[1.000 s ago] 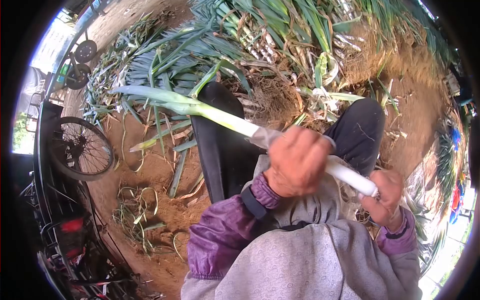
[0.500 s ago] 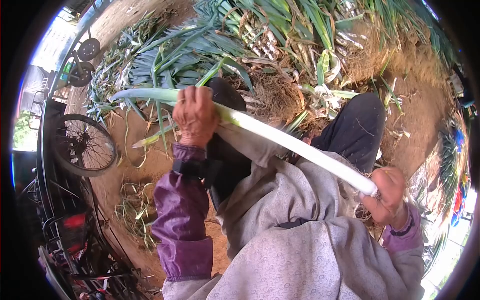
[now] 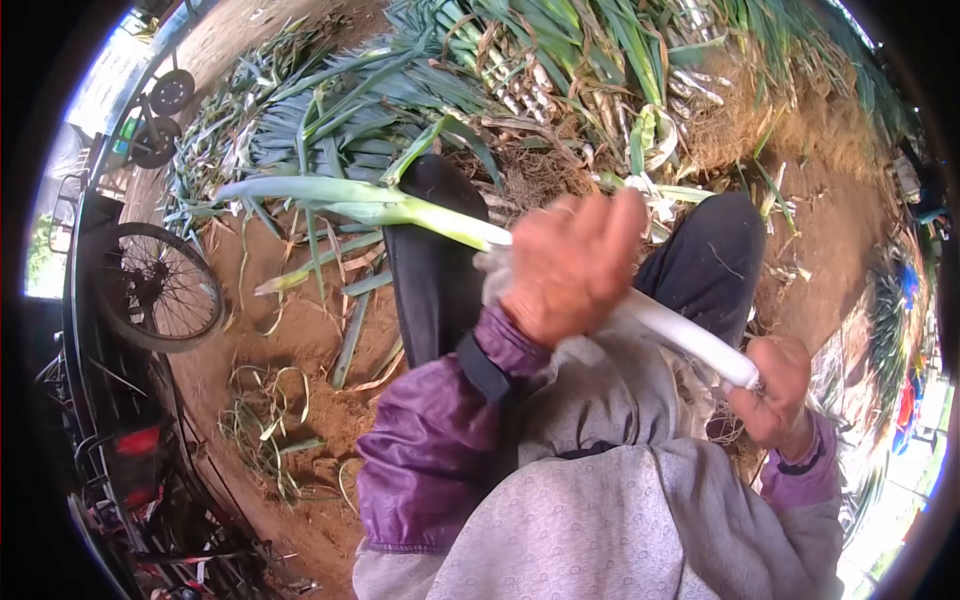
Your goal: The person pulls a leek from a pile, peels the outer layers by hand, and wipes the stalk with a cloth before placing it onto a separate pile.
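A long leek (image 3: pixel 690 338) with a white stem and green leaves slants across my lap, its leafy end at the upper left. My left hand (image 3: pixel 575 265), slightly blurred, is closed around the middle of the stem. At the lower right, my right hand (image 3: pixel 775 390) grips the root end, and some thin roots hang below it. Part of the stem is hidden behind my left hand. The green leaves (image 3: pixel 300 192) extend past my left knee.
Leafy leeks (image 3: pixel 370 110) lie heaped on the ground ahead, with more rooted bundles (image 3: pixel 730 110) at the upper right. A bicycle-like wheel (image 3: pixel 160 285) stands at the left. Loose leaf strips (image 3: pixel 270 430) litter the soil, and my dark-trousered knees (image 3: pixel 710 250) frame the work.
My left hand has slid along the stem from near the leaves toward the right, to the middle. My right hand stays on the root end, and the leek is almost unmoved.
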The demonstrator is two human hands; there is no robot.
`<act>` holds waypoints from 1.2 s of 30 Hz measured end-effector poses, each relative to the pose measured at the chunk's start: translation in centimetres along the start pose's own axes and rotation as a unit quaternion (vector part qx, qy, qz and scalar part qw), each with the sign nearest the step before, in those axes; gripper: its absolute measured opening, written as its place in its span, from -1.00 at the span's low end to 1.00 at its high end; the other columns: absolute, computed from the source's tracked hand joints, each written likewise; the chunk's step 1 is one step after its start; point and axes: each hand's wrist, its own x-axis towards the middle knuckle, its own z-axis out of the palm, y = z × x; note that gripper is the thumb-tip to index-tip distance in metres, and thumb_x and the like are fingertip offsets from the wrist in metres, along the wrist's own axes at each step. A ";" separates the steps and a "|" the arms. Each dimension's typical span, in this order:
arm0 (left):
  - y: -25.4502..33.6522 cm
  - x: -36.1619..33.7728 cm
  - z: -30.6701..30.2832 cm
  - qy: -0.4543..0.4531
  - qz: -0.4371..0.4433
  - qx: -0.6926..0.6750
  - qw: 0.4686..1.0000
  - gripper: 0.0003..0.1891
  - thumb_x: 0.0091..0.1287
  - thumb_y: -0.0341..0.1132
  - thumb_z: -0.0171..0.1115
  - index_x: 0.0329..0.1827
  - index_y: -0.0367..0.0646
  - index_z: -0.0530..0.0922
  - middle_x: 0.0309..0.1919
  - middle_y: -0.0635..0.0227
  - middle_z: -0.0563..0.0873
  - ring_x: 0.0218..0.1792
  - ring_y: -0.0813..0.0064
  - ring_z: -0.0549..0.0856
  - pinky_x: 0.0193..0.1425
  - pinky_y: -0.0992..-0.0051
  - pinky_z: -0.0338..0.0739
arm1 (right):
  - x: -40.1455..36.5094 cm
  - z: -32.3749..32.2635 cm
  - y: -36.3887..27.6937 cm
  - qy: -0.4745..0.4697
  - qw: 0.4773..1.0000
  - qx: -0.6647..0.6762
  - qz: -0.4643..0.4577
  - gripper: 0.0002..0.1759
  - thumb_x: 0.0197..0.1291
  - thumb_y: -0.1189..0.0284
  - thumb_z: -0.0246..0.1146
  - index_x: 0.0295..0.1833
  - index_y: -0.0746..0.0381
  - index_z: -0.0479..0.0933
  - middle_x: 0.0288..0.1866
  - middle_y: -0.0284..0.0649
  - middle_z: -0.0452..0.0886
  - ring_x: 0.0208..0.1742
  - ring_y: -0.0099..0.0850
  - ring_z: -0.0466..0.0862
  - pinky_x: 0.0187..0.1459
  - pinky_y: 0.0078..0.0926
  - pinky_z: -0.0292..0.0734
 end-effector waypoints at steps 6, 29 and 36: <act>-7.6 -2.0 0.4 0.015 -0.062 0.114 0.991 -0.68 0.11 -0.53 0.18 -0.05 -0.09 0.51 -0.56 0.35 0.59 -0.64 0.31 0.56 -0.54 0.37 0.45 | -0.5 0.8 0.1 -0.011 1.000 0.006 -0.016 -0.74 -0.21 0.53 0.30 -0.50 0.26 0.29 -0.68 -0.20 0.23 -0.73 -0.17 0.27 -0.59 -0.29 0.17; 1.7 -0.9 0.0 0.078 0.062 0.074 0.992 -0.80 0.06 -0.50 0.19 -0.22 -0.20 0.55 -0.59 0.42 0.43 -0.65 0.47 0.46 -0.64 0.44 0.28 | -0.5 0.1 -0.5 0.010 1.000 -0.005 0.019 -0.78 -0.14 0.55 0.25 -0.53 0.28 0.29 -0.70 -0.18 0.25 -0.75 -0.22 0.29 -0.61 -0.31 0.16; -9.4 -2.5 -0.3 0.088 -0.059 0.098 0.989 -0.89 0.23 -0.45 0.20 -0.22 -0.05 0.56 -0.59 0.31 0.61 -0.61 0.30 0.63 -0.51 0.38 0.50 | -0.7 0.6 -0.2 -0.023 0.995 0.071 0.071 -0.77 -0.13 0.52 0.31 -0.50 0.28 0.33 -0.68 -0.17 0.33 -0.72 -0.23 0.38 -0.59 -0.33 0.25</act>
